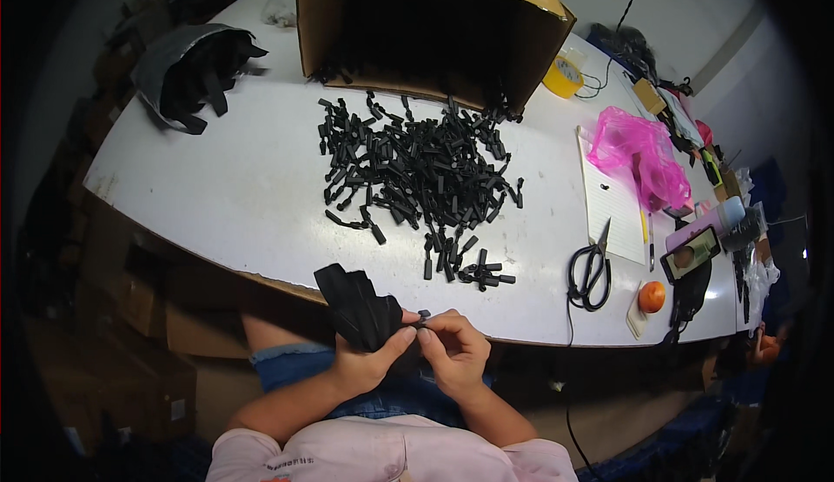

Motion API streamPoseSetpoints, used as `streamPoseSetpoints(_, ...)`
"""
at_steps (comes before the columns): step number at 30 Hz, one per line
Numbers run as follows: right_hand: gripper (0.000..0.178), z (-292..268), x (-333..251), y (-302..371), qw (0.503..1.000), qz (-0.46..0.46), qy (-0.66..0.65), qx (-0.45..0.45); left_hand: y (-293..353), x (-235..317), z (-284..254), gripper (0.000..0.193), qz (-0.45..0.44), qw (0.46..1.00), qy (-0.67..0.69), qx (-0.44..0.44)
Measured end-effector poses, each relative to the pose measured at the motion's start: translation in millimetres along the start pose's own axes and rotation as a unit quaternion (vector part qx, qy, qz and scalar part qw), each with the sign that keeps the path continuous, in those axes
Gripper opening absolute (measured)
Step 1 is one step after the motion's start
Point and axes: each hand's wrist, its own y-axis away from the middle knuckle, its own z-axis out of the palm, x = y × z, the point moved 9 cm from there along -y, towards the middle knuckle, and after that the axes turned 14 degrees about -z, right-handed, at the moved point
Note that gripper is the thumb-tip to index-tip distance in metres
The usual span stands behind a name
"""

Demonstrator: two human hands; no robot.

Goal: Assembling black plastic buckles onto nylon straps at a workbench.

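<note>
A fanned bundle of black fabric strips, which look like zipper tapes (363,306), is gripped in my left hand (367,367). My right hand (456,350) pinches a small dark zipper slider (424,315) against the left fingertips, just off the table's front edge. Where the slider meets the strip is too small to make out. Beyond my hands, a loose heap of black zipper sliders with long pulls (417,160) spreads over the white table (234,186). Several lie in a small group at the heap's near end.
An open cardboard box (556,26) lies behind the heap. At far left, a grey bag (156,69) holds more black strips. On the right are scissors (591,273), a notepad (608,212), a pink plastic bag (638,152), yellow tape (563,78), an orange fruit (651,297) and a phone (691,254).
</note>
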Motion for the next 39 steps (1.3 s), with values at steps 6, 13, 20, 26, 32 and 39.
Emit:
streamPoseSetpoints(6,0.005,9,30,8,0.941,0.218,-0.258,-0.026,-2,-4,4,0.016,-0.102,0.991,0.066,-0.058)
streamPoseSetpoints(13,0.006,16,32,11,0.936,0.271,-0.224,-0.024,-5,-1,2,0.016,-0.102,0.991,0.059,-0.057)
streamPoseSetpoints(20,0.005,14,9,3,0.992,0.078,-0.077,-0.061,-1,10,1,0.016,-0.075,0.996,0.011,-0.046)
streamPoseSetpoints(26,0.006,16,14,6,0.981,0.134,-0.131,-0.051,-1,18,2,0.015,-0.023,0.997,-0.037,-0.068)
streamPoseSetpoints(32,0.013,7,-19,-13,0.988,-0.124,0.08,-0.038,-6,-14,-3,0.012,-0.194,0.976,0.033,-0.09)
streamPoseSetpoints(39,0.016,34,22,12,0.954,0.126,0.029,-0.269,-11,3,-5,0.01,-0.068,0.996,-0.011,-0.048)
